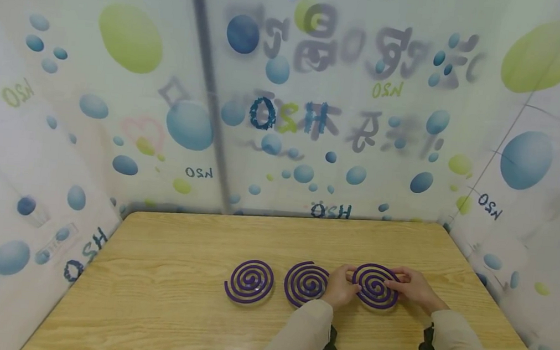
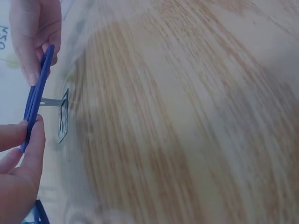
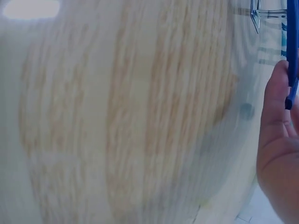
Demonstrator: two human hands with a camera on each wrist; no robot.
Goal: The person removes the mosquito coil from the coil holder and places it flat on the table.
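Both hands hold one purple mosquito coil (image 1: 376,287) by its opposite sides, at the right of the row. My left hand (image 1: 342,288) pinches its left edge between thumb and fingers, and my right hand (image 1: 418,288) pinches the right edge. Under this coil a small metal stand (image 2: 53,101) shows in the left wrist view, its stem reaching the coil's underside. A second purple coil (image 1: 310,284) lies just left of my left hand, which overlaps its right edge. Farther left is a third coil (image 1: 251,280).
The coils are on a light wood-grain table (image 1: 166,276). Behind it and at both sides hang pale curtains (image 1: 239,188) printed with blue and green dots. A dark wrist device (image 1: 330,347) sits on the left sleeve and another (image 1: 428,346) on the right.
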